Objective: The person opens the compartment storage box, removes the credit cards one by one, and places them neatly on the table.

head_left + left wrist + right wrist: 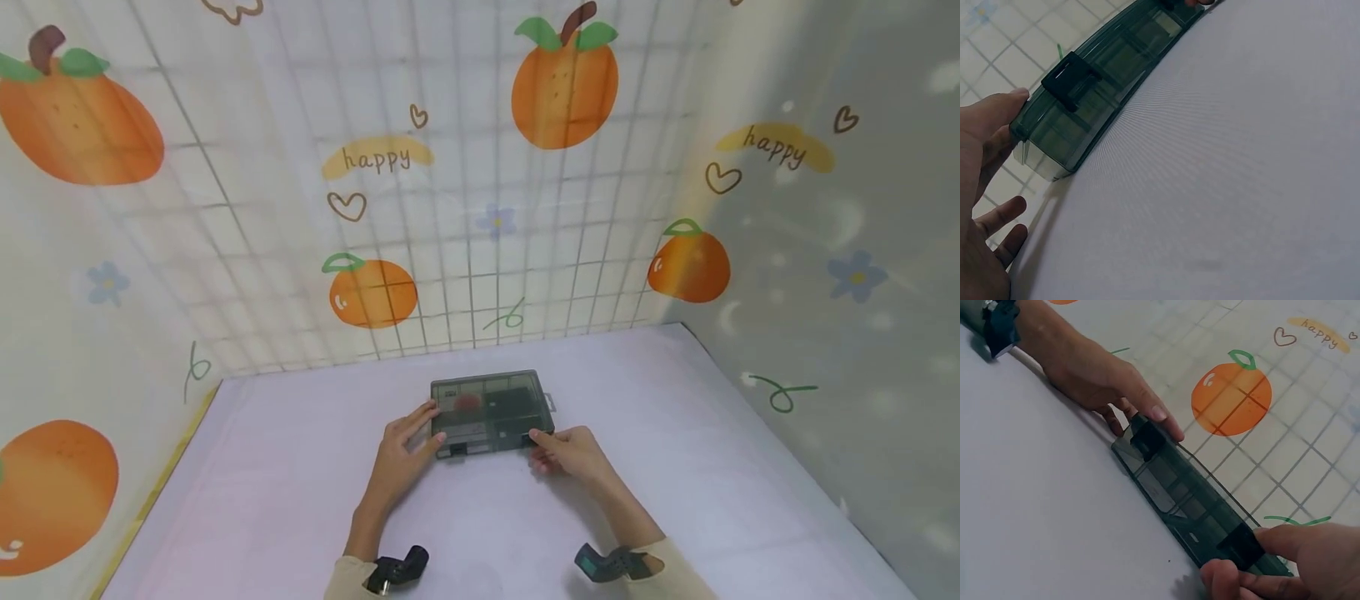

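Observation:
A see-through dark green plastic compartment box (pixel 491 414) lies flat on the white tabletop, its lid down. Dividers show through the lid, and a reddish thing (pixel 468 402) lies inside at the left. My left hand (pixel 405 450) holds the box's left end, thumb at the near corner and fingers along the side; two of its fingers are spread off the box in the left wrist view. At the right front, my right hand (pixel 573 454) pinches the black latch (pixel 1242 545) with the thumb on it and curled fingers below. Another black latch (pixel 1071 78) sits near the left corner.
White cloth covers the table (pixel 270 492) around the box. A curtain (pixel 450 192) printed with oranges hangs behind and at both sides, with a wire grid showing through it. Each wrist wears a dark strapped device (pixel 397 569).

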